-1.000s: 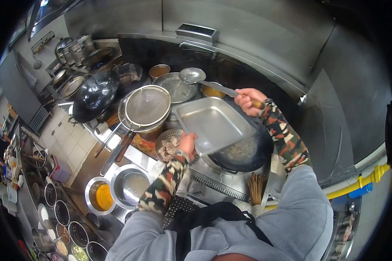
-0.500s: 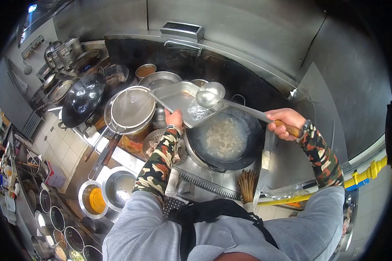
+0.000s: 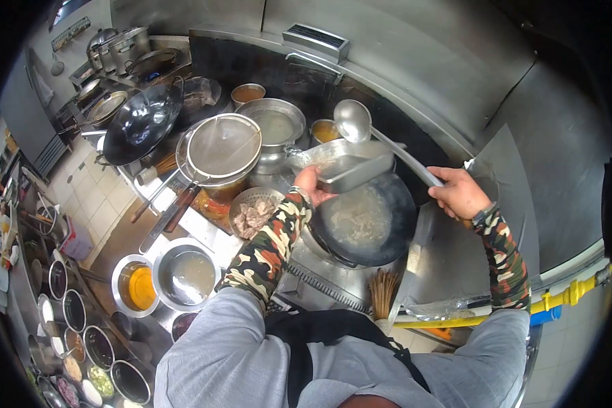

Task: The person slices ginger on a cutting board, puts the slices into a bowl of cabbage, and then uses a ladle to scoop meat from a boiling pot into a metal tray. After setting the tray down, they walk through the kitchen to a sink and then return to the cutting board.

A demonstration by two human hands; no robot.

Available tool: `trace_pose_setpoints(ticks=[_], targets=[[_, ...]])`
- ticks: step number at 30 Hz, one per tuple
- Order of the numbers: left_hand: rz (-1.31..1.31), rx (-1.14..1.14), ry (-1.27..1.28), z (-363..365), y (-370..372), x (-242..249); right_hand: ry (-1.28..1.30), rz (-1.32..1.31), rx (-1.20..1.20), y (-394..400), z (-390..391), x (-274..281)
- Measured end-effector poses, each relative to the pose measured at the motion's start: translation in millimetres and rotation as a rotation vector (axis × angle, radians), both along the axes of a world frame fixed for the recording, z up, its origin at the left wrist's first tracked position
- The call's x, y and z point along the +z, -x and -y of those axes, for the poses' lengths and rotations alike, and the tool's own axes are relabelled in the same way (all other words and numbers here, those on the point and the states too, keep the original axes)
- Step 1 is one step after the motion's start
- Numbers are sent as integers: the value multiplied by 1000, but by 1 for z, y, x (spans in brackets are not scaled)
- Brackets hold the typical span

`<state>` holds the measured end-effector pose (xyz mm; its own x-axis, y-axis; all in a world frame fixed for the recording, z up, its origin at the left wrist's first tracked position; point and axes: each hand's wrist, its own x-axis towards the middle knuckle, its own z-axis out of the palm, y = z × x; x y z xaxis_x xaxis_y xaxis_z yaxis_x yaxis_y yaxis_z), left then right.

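Note:
My left hand (image 3: 309,186) grips the near left end of a metal tray (image 3: 357,171), which is tilted steeply over the back of a black wok (image 3: 394,234). Pale, cloudy liquid with light bits lies in the wok. My right hand (image 3: 460,193) is closed around the handle of a metal ladle (image 3: 353,121); the ladle's bowl is raised above the far side of the tray. Pieces of meat (image 3: 255,216) sit in a perforated bowl (image 3: 241,197), partly behind my left forearm.
A round strainer (image 3: 224,146) rests on a pot at the left. Behind are a pan of cloudy liquid (image 3: 273,127) and an empty black wok (image 3: 141,126). Two metal bowls, one with yellow liquid (image 3: 142,287), stand front left. A bamboo brush (image 3: 383,289) stands near the wok.
The tray has gone from nearly level to steeply tilted, and my left hand has shifted right. The ladle has lifted off the tray and risen. The camera view has turned slightly.

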<state>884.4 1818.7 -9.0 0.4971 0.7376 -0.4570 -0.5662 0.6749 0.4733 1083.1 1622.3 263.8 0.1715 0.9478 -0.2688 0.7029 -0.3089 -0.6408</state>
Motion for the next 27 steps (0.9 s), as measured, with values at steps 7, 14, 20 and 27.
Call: trace_pose_setpoints(ticks=[7,14,20,27], targets=[[335,-90,167,-37,11,-11,-206,114,111,34,-29,6],[698,-144,101,-54,-4,-31,-411,561,344,102,-58,32],[744,-369,35,-63,16,-40,-564,660,475,113,-68,32],[59,-363,-149,-2,75,-31,-46,-121,101,68,-150,10]])
